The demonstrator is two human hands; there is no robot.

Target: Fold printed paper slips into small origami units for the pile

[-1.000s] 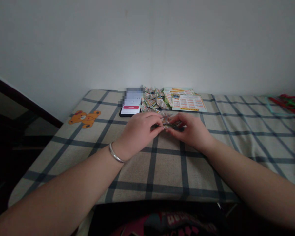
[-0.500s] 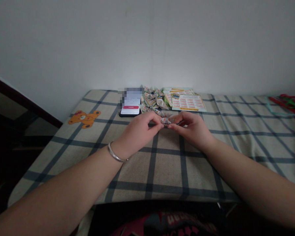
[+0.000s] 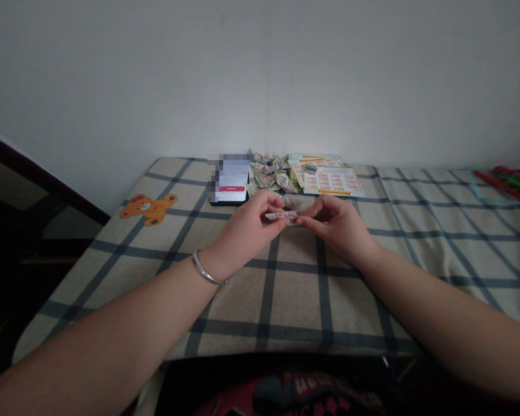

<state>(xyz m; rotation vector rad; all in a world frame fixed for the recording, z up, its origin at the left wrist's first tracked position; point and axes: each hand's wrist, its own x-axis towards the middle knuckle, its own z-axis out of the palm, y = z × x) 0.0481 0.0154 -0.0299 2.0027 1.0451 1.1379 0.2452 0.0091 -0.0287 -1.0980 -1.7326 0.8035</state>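
My left hand (image 3: 247, 231), with a silver bangle on its wrist, and my right hand (image 3: 335, 225) meet over the checked tablecloth (image 3: 286, 289). Both pinch a small folded piece of printed paper (image 3: 283, 215), held flat and narrow between the fingertips just above the cloth. Behind it lies a heap of several folded paper pieces (image 3: 268, 173) of the same print. Printed sheets (image 3: 329, 179) lie stacked to the right of that heap.
A phone (image 3: 230, 185) with a lit screen lies at the back, left of the paper heap. An orange bear figure (image 3: 149, 208) is printed on the cloth at left. Red and green strips (image 3: 511, 182) lie at the far right. A white wall stands behind the table.
The folded paper has been raised a little off the cloth and pressed into a thinner strip between both hands' fingertips. The hands have shifted slightly away from me.
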